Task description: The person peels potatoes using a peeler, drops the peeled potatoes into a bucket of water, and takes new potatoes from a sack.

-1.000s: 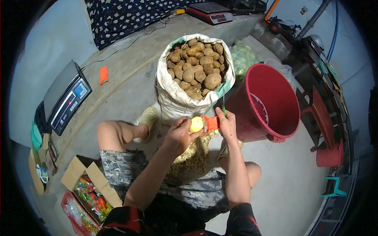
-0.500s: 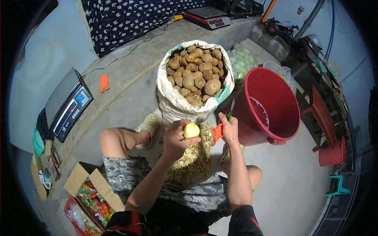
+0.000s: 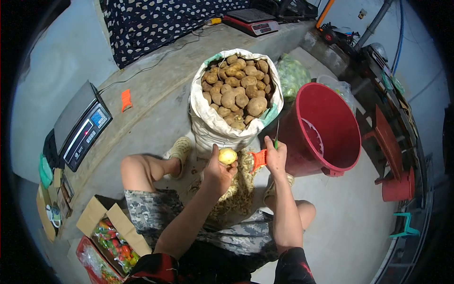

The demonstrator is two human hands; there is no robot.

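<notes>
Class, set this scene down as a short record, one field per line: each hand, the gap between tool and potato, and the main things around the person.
Left hand: holds a pale, peeled potato
Right hand: holds an orange peeler and a knife with a green handle
Peeler and potato: apart
Sack: white, filled with brown unpeeled potatoes
Floor between the feet: heap of peelings
Right of sack: large red bucket
Left side: digital scale; cardboard box holding peppers
</notes>
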